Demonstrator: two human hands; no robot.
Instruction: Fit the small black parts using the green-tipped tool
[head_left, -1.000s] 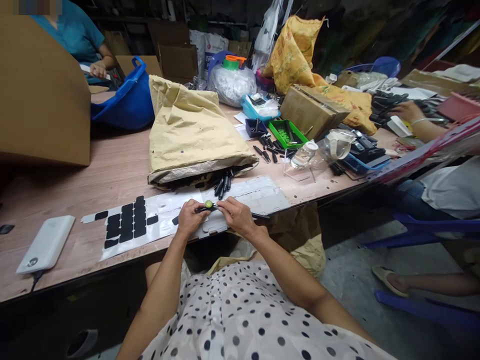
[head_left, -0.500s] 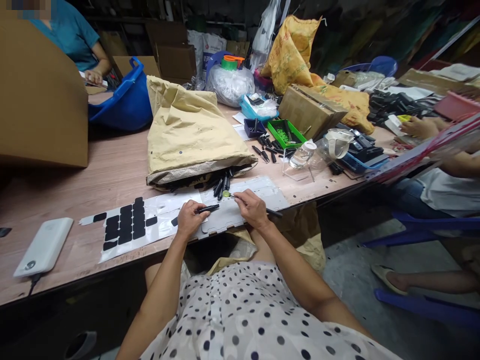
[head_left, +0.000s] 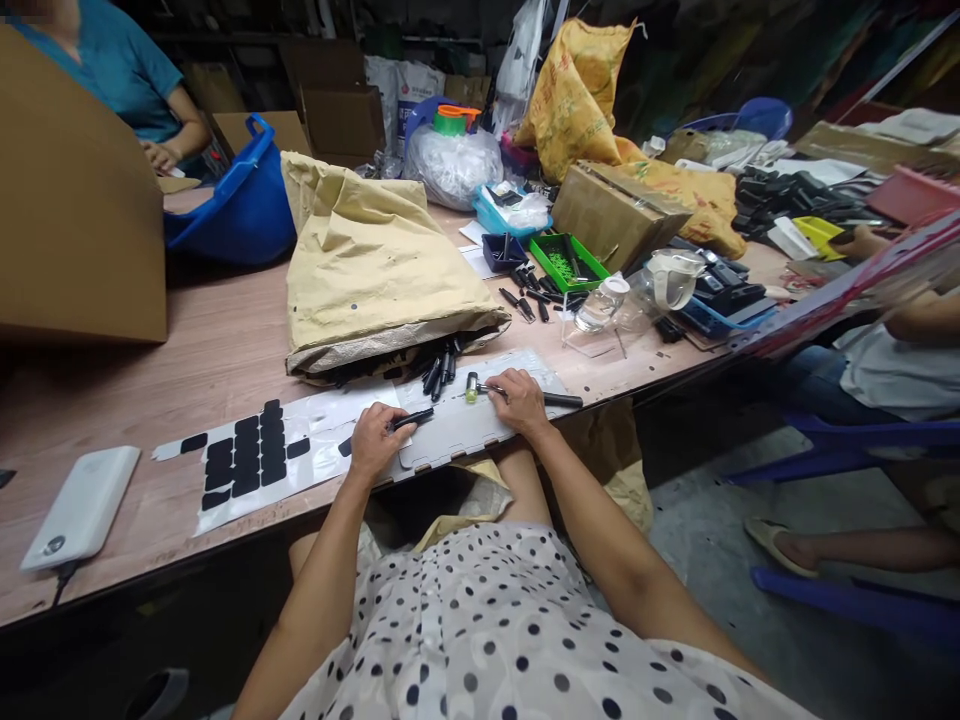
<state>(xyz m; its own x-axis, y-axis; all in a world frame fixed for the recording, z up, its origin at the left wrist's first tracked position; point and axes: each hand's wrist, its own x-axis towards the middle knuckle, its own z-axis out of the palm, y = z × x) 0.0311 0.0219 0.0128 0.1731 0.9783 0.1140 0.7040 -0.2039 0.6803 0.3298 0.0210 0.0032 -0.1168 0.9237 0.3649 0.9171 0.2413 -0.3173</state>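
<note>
My left hand (head_left: 375, 440) pinches a slim black pen-like piece (head_left: 415, 419) just over the near part of a flat grey cardboard sheet (head_left: 450, 440). A small mallet (head_left: 471, 387) with a yellow-green face lies low over the sheet, its dark handle running under my right hand (head_left: 519, 400), whose bent fingers are on it. The handle's black end sticks out to the right. Several more black pieces (head_left: 442, 366) lie beyond, at the mouth of a tan sack (head_left: 382, 270). Left of my left hand is a white sheet with black stickers (head_left: 244, 455).
A white power bank (head_left: 81, 508) with a cable lies at the left. Behind are a blue basket (head_left: 232, 210), a green tray (head_left: 568, 262), a clear bottle (head_left: 602, 303) and a carton (head_left: 615, 215). Co-workers sit at the far left and the right.
My right hand has moved right with the mallet, whose head has turned and now sits lower, away from the black piece. My left hand keeps that piece nearly in place.
</note>
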